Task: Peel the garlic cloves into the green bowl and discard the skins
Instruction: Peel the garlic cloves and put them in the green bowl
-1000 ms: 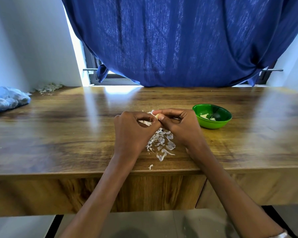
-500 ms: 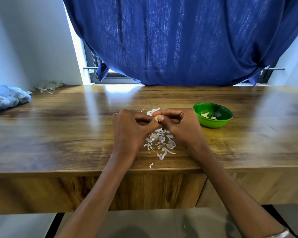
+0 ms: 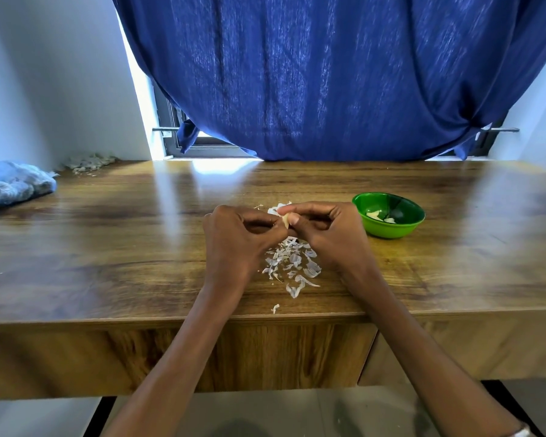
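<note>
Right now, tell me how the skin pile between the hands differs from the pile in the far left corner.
The skin pile between the hands is white, loose flakes scattered near the table's front edge; the corner pile looks greyer and clumped against the wall. The near pile lies under the left hand and right hand, which pinch a garlic clove; nothing touches the corner pile. Both sit on the table, outside the green bowl.

Two hands, the left hand (image 3: 234, 244) and the right hand (image 3: 331, 234), share one garlic clove (image 3: 285, 221). One green bowl (image 3: 391, 230) holds two or three peeled cloves (image 3: 374, 215) (hard to separate). One pile of skins (image 3: 292, 263), too many to count, lies on the single wooden surface (image 3: 123, 241).
</note>
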